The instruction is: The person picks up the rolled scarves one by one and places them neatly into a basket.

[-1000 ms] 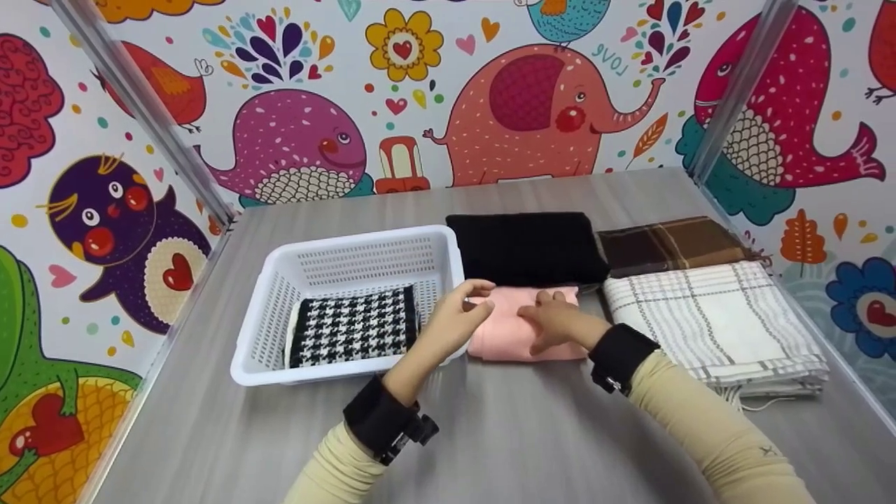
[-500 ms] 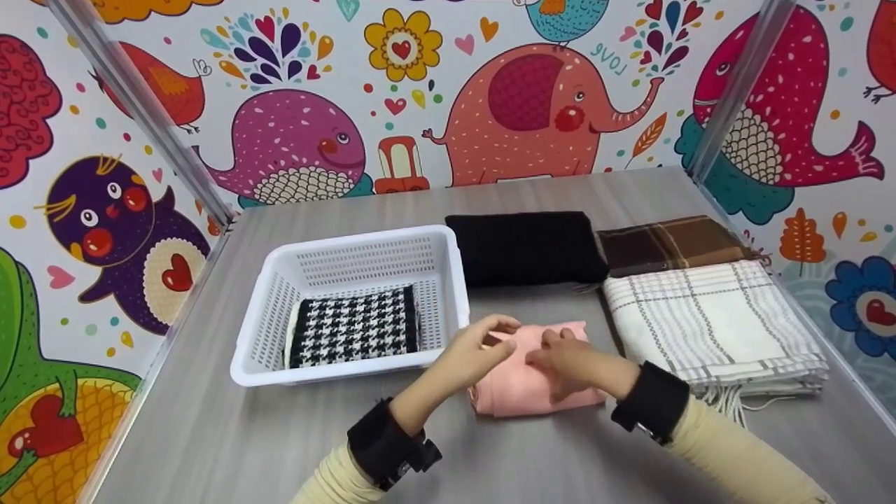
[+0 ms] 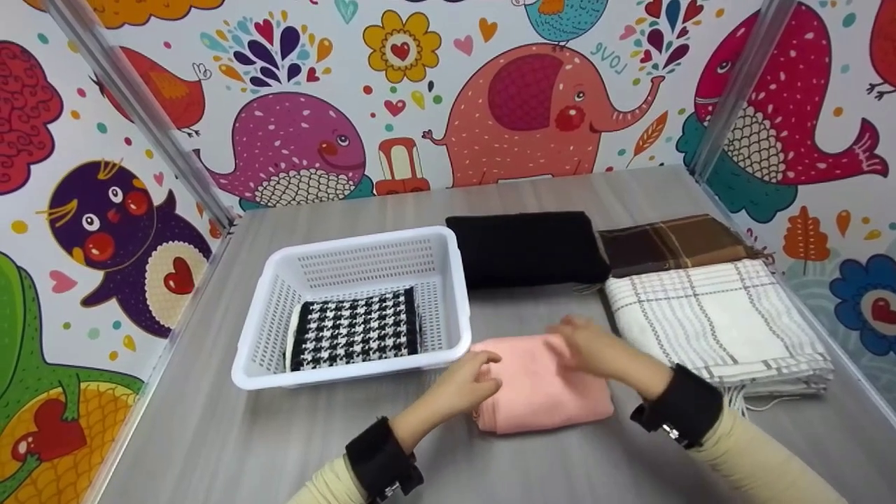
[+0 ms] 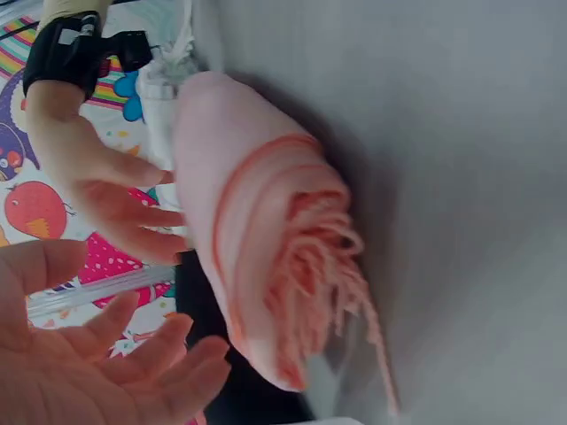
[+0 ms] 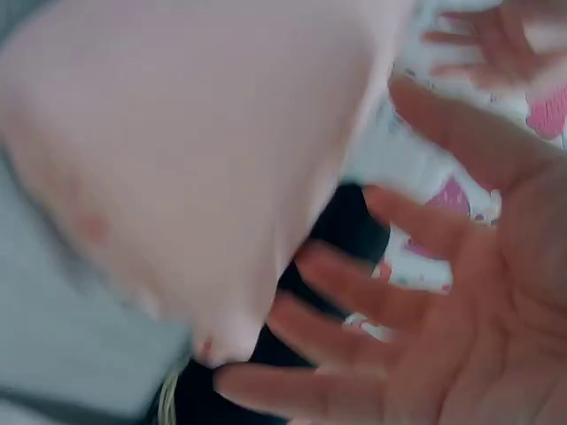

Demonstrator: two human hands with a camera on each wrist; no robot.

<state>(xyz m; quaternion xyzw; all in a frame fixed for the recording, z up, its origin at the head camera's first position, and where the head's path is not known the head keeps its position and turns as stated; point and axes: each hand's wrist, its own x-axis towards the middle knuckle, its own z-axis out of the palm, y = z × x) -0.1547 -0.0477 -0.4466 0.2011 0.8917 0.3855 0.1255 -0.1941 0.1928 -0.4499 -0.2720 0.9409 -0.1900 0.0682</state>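
Note:
A folded pink scarf [image 3: 535, 388] lies on the grey table in the head view, in front of the black folded cloth. Its tasselled end [image 4: 314, 257] faces the left wrist camera. At the scarf's left edge is my left hand [image 3: 462, 383], fingers loosely bent with nothing in them. Over the scarf's far right corner, slightly blurred, my right hand [image 3: 598, 352] has its fingers spread. In the right wrist view, the right palm [image 5: 469, 328] faces the pink cloth [image 5: 195, 150], and the fingers are relaxed around no object.
A white perforated basket [image 3: 458, 294] at the left holds a houndstooth folded cloth [image 3: 357, 329]. Behind the scarf lies a black folded cloth [image 3: 528, 248]. At the right are a brown plaid cloth [image 3: 675, 243] and a white checked, fringed cloth [image 3: 721, 322]. Cartoon-printed walls enclose the table.
The pink scarf has come toward the person, away from the black cloth. Both hands moved nearer too; the right has lifted its fingers off the scarf's middle and shifted to the right.

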